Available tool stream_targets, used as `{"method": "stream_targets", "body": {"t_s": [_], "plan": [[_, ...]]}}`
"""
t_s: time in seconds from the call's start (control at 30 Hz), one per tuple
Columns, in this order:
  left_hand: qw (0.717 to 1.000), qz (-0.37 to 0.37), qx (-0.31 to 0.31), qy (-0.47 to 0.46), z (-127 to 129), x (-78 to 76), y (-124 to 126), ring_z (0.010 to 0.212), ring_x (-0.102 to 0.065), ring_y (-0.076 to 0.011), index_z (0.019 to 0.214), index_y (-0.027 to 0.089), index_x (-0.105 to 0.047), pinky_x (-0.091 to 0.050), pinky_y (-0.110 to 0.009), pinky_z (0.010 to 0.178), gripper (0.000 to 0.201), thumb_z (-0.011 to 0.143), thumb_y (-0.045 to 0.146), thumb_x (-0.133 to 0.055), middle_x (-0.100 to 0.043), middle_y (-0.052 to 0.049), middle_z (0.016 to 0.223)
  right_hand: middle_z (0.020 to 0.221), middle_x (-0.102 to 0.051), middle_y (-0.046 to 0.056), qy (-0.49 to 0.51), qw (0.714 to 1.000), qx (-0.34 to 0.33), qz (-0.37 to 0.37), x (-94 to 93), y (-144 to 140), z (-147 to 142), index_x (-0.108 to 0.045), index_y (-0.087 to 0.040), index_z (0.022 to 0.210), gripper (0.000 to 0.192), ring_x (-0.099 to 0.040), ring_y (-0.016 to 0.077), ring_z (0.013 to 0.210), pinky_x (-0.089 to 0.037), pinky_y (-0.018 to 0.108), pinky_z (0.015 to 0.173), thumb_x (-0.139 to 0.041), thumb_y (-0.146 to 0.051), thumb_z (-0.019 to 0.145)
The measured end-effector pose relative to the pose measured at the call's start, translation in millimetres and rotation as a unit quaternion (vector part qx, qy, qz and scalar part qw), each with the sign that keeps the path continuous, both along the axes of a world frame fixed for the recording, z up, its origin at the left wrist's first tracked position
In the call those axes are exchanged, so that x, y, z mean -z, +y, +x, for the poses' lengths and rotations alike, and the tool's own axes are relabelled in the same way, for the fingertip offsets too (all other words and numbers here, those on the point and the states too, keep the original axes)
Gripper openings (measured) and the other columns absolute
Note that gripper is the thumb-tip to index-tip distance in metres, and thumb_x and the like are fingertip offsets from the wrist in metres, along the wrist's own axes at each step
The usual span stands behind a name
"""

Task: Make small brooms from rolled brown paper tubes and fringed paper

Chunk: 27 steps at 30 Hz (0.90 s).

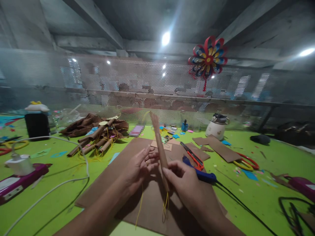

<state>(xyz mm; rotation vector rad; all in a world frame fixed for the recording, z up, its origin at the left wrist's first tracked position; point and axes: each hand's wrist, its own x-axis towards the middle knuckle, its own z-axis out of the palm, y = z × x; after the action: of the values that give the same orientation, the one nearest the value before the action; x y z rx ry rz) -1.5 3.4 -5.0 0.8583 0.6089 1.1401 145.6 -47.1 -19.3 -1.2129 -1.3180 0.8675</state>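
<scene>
A rolled brown paper stick (160, 147) stands tilted in front of me, its top flattened and frayed. Yellow thread (166, 205) dangles from its lower end. My right hand (182, 178) pinches the stick low down between thumb and fingers. Close to its left side, my left hand (145, 165) has its fingers loosely curved and apart, palm toward the stick; whether the fingertips touch it I cannot tell. A ring is on one of its fingers. Under both hands lies a large brown cardboard sheet (128, 154).
Similar paper sticks with yellow threads (99, 139) are piled at left. A blue glue gun (205, 176), a utility knife (190, 154), scissors (247, 162) and a kettle (216, 126) are to the right. A white cable (88, 164) loops across the green table (61, 193).
</scene>
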Motion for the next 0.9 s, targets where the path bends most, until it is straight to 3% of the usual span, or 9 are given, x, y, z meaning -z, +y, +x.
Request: {"method": "stream_targets", "body": {"t_s": [0.1,0.2,0.5,0.73,0.9], "plan": [[0.995,-0.01,-0.071,0.065,-4,4.5,7,0.069,-0.058,-0.0111,0.074,0.015,-0.058,-0.046,-0.021,0.065,0.023,0.07,0.031,-0.075,-0.062,-0.003,0.073,0.061,-0.058,0.0,0.031,0.999,0.007,-0.013,6.6,14,9,-0.059,-0.015,0.074,0.025,-0.053,0.0131,0.055,-0.04,0.024,0.051,-0.063,-0.039,0.072],[0.99,0.019,-0.101,0.098,-7,7.9,13,0.054,-0.05,-0.0066,0.063,0.015,-0.052,-0.039,-0.017,0.053,0.03,0.068,0.032,-0.076,-0.054,0.002,0.058,0.055,-0.053,-0.003,0.009,1.0,0.02,-0.019,14.2,23,16,-0.058,-0.015,0.069,0.025,-0.048,0.0112,0.05,-0.036,0.023,0.048,-0.063,-0.04,0.069],[0.99,0.102,-0.069,0.067,-7,13.5,18,0.039,-0.027,-0.0031,0.057,0.017,-0.039,-0.016,-0.018,0.04,0.044,0.069,0.044,-0.072,-0.033,0.01,0.045,0.045,-0.056,-0.002,-0.148,0.987,0.052,-0.034,39.3,37,14,-0.057,-0.018,0.061,0.015,-0.051,0.0125,0.042,-0.036,0.022,0.042,-0.06,-0.029,0.07],[0.981,0.128,-0.073,0.127,-9,13.1,13,0.055,-0.055,-0.0099,0.064,0.013,-0.056,-0.043,-0.021,0.055,0.031,0.066,0.038,-0.075,-0.062,-0.003,0.06,0.056,-0.067,0.004,-0.224,0.972,0.069,-0.027,42.0,35,9,-0.064,-0.016,0.059,0.014,-0.061,0.0171,0.052,-0.038,0.022,0.045,-0.062,-0.027,0.067],[0.98,0.131,-0.077,0.132,-13,17.8,19,0.066,-0.062,-0.0148,0.071,0.012,-0.063,-0.05,-0.027,0.066,0.026,0.062,0.031,-0.078,-0.067,-0.007,0.07,0.052,-0.067,0.006,-0.285,0.956,0.068,-0.019,36.7,35,9,-0.069,-0.016,0.06,0.015,-0.061,0.0187,0.05,-0.035,0.024,0.045,-0.063,-0.028,0.068]]}}
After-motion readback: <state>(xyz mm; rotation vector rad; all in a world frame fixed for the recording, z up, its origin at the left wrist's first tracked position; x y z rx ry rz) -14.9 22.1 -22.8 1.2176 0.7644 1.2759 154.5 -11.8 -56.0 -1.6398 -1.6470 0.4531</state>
